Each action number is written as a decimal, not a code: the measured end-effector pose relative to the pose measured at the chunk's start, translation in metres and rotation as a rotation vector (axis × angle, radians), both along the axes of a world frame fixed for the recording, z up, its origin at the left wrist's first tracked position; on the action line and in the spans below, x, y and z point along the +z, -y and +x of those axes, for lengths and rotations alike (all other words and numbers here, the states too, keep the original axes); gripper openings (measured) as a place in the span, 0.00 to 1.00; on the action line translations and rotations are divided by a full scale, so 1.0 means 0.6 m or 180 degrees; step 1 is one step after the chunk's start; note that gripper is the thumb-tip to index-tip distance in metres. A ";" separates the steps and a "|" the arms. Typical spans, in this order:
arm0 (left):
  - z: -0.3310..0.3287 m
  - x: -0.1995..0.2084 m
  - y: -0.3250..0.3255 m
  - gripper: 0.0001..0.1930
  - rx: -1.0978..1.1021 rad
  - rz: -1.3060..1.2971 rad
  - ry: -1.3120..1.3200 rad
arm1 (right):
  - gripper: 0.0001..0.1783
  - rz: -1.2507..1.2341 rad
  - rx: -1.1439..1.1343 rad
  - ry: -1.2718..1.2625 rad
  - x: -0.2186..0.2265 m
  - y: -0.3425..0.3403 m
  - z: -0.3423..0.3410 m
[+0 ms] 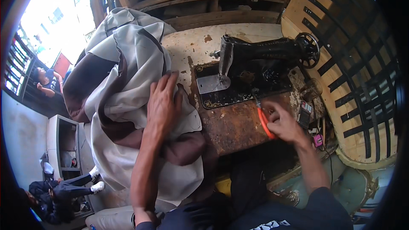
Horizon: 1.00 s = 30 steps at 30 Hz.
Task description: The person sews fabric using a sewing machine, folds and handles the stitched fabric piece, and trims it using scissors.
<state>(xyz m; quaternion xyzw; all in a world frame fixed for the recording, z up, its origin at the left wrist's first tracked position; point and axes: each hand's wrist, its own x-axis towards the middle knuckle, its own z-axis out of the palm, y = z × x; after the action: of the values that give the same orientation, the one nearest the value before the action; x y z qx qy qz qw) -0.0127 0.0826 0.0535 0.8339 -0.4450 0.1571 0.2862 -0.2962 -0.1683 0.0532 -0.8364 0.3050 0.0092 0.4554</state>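
Note:
My left hand (162,100) lies on a big heap of grey and brown fabric (132,55), its fingers stretched out over the cloth. The fabric spreads across the left part of the table and hangs down over its front. A pair of scissors (263,120) with orange handles is in my right hand (281,121). My fingers are curled at the handles, and the blades point away toward the machine's bed. Just beyond stands a black sewing machine (260,51), with its needle end to the left and a handwheel (307,50) at the right.
The worn wooden table (234,127) has peeling paint. Beside the machine sit a glass jar (313,88), a small box (304,113) and a pink object (318,140). A wooden frame with black webbing (358,72) leans at right. Two people (47,81) are at left, one seated lower down.

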 end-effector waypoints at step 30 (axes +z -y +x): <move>-0.161 0.237 -0.246 0.07 0.0079 -0.1265 -0.1216 | 0.32 0.0569 0.0306 0.0549 -0.027 -0.110 0.060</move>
<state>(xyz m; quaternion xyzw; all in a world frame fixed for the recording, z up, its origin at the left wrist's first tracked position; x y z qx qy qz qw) -0.1094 0.2304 0.1955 0.7813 -0.3332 0.0848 0.5210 -0.2603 -0.1026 0.0367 -0.8038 0.2223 -0.0138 0.5516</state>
